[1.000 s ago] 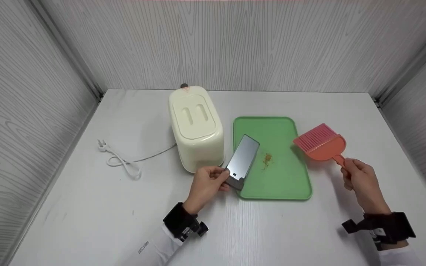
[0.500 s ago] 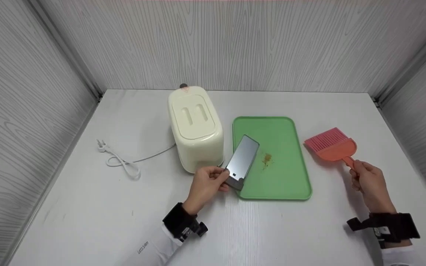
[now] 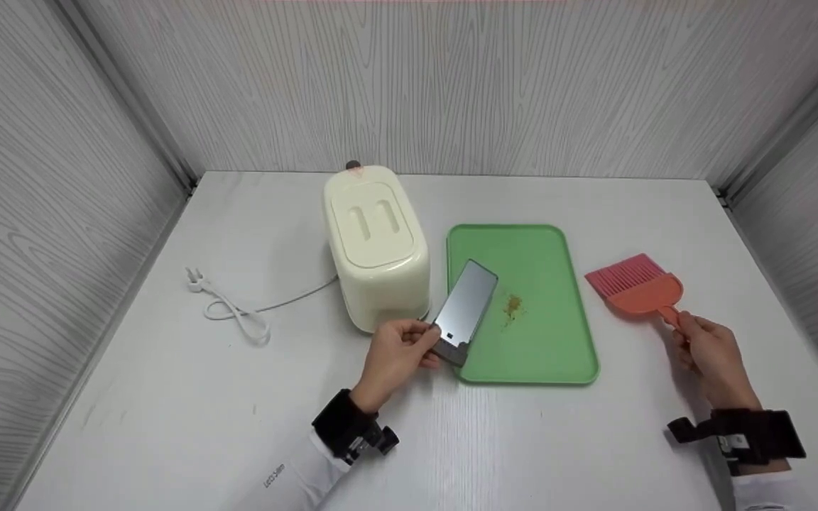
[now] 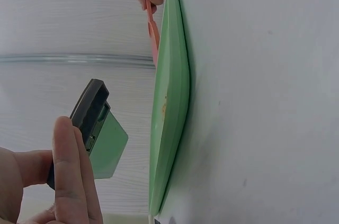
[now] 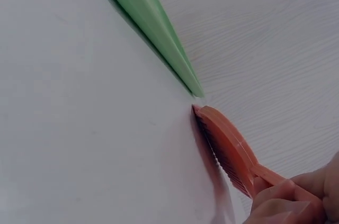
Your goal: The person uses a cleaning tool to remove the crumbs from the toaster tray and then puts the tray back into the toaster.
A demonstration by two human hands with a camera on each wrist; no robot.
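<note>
My left hand (image 3: 398,355) pinches the dark end of a toaster's crumb tray (image 3: 467,301). Its shiny metal plate reaches over the left edge of the green tray (image 3: 530,355). In the left wrist view, the plate of the crumb tray (image 4: 108,147) is raised off the table and reflects green. A small patch of brown crumbs (image 3: 513,305) lies in the middle of the green tray. On the right, my right hand (image 3: 714,351) grips the handle of an orange hand brush (image 3: 643,294) with pink bristles. The right wrist view shows the bristles low over the table, just beyond the green tray's edge.
A cream toaster (image 3: 384,255) with its lid on stands close to the left of the green tray. Its white cord and plug (image 3: 198,280) lie on the table farther left. Grey wood-grain panels (image 3: 451,85) enclose the back and both sides.
My right hand has carried the brush right, off the green tray's edge, and then slightly lower and nearer to me. The left hand and crumb tray have stayed put.
</note>
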